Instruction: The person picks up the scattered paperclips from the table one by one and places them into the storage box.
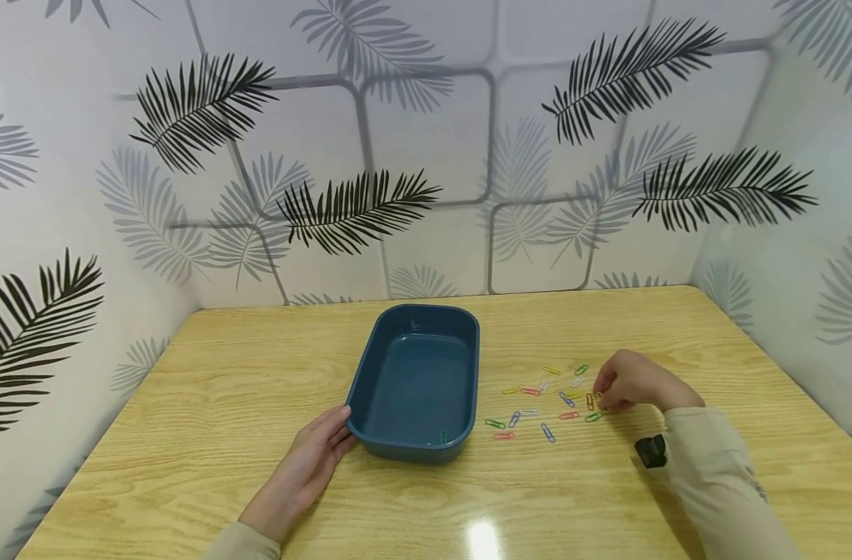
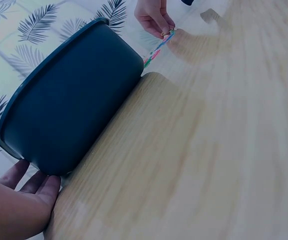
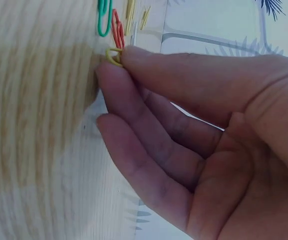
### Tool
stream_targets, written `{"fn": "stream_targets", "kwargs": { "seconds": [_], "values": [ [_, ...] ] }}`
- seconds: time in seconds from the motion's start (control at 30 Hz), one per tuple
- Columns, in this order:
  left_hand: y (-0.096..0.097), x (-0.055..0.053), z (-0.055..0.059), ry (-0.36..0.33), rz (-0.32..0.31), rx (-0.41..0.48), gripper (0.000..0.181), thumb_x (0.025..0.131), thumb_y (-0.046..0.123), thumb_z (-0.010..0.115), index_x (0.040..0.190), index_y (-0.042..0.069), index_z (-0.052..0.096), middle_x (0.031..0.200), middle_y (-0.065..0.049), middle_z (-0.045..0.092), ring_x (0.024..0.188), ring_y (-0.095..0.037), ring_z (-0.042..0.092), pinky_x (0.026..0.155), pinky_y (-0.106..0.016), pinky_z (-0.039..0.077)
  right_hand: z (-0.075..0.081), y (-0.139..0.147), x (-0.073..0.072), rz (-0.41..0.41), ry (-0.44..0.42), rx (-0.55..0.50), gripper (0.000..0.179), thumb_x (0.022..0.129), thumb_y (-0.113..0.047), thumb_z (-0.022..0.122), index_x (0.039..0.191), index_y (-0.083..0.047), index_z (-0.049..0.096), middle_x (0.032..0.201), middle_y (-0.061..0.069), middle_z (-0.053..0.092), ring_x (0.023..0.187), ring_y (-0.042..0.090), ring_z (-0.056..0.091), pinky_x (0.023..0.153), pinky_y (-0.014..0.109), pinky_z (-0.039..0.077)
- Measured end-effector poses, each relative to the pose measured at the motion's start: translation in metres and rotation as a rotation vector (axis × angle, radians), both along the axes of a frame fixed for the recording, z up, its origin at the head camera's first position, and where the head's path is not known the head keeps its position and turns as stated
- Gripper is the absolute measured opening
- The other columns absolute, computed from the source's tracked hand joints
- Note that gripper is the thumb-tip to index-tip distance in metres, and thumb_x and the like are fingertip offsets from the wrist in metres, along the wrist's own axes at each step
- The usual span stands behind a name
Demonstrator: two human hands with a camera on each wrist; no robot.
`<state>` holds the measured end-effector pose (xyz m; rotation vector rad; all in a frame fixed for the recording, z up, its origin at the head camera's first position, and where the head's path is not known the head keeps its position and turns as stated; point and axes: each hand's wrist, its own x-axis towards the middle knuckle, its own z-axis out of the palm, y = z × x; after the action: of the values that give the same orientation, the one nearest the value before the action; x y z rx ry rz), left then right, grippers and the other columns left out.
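Note:
My left hand (image 1: 312, 459) holds the near left corner of a dark blue plastic bin (image 1: 359, 389), one digit at the rim and other fingertips against the outer wall. A green paper clip (image 1: 443, 437) lies inside, by the near wall. To the right, my right hand (image 1: 636, 381) pinches a yellow paper clip (image 3: 115, 56) between thumb and fingertip, low over the table. Right beside that clip are a red paper clip (image 3: 118, 29) and a green paper clip (image 3: 104, 17). The right hand's remaining fingers are loosely bent.
Several coloured paper clips, among them a blue one (image 1: 548, 432) and a pink one (image 1: 504, 436), lie scattered between bin and right hand. A black object (image 1: 651, 450) is by the right sleeve. The wooden table (image 1: 209, 404) meets a leaf-patterned wall (image 1: 440, 233) behind.

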<state>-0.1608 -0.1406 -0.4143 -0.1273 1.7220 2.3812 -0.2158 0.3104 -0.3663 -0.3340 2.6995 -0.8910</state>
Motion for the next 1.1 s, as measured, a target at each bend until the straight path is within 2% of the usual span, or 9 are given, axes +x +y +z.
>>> {"fn": "stream_targets", "kwargs": {
  "seconds": [0.27, 0.53, 0.7, 0.93, 1.1],
  "values": [
    [0.0002, 0.0005, 0.0003, -0.003, 0.003, 0.006, 0.048, 0.101, 0.017, 0.051, 0.138, -0.012, 0.038, 0.128, -0.015, 0.052, 0.110, -0.015, 0.054, 0.095, -0.029, 0.045, -0.0008, 0.0015, -0.0008, 0.004, 0.003, -0.012, 0.002, 0.081, 0.007, 0.066, 0.082, 0.007, 0.067, 0.073, 0.006, 0.064, 0.062, 0.018, 0.063, 0.057, 0.034, 0.056],
    [0.0012, 0.0006, -0.0003, 0.016, 0.017, 0.009, 0.046, 0.101, 0.015, 0.051, 0.135, -0.013, 0.040, 0.123, -0.013, 0.055, 0.109, -0.016, 0.055, 0.094, -0.029, 0.045, -0.0019, 0.0006, -0.0014, 0.019, 0.008, -0.008, 0.008, 0.080, 0.008, 0.060, 0.083, 0.005, 0.067, 0.072, 0.006, 0.063, 0.060, 0.017, 0.061, 0.056, 0.033, 0.055],
    [0.0008, 0.0008, -0.0001, 0.010, 0.024, 0.013, 0.044, 0.100, 0.015, 0.052, 0.133, -0.013, 0.041, 0.121, -0.013, 0.056, 0.107, -0.017, 0.056, 0.094, -0.029, 0.046, -0.0028, -0.0010, -0.0015, 0.030, 0.022, 0.010, 0.007, 0.081, 0.007, 0.060, 0.081, 0.003, 0.066, 0.071, 0.005, 0.063, 0.059, 0.017, 0.059, 0.055, 0.033, 0.054],
    [0.0000, -0.0003, -0.0011, 0.011, 0.026, 0.018, 0.045, 0.100, 0.015, 0.052, 0.134, -0.013, 0.041, 0.123, -0.014, 0.055, 0.109, -0.017, 0.055, 0.095, -0.030, 0.045, -0.0035, -0.0034, -0.0021, 0.037, 0.032, 0.034, 0.008, 0.088, -0.001, 0.063, 0.080, 0.001, 0.064, 0.069, 0.003, 0.061, 0.058, 0.015, 0.057, 0.054, 0.032, 0.053],
    [-0.0003, -0.0007, -0.0009, 0.016, 0.026, 0.014, 0.046, 0.100, 0.014, 0.052, 0.134, -0.014, 0.040, 0.122, -0.014, 0.056, 0.108, -0.017, 0.055, 0.095, -0.030, 0.045, -0.0035, -0.0055, -0.0021, 0.026, 0.024, 0.042, 0.008, 0.087, -0.001, 0.062, 0.079, 0.000, 0.063, 0.067, 0.002, 0.060, 0.057, 0.015, 0.055, 0.053, 0.031, 0.051]
  ]
}}
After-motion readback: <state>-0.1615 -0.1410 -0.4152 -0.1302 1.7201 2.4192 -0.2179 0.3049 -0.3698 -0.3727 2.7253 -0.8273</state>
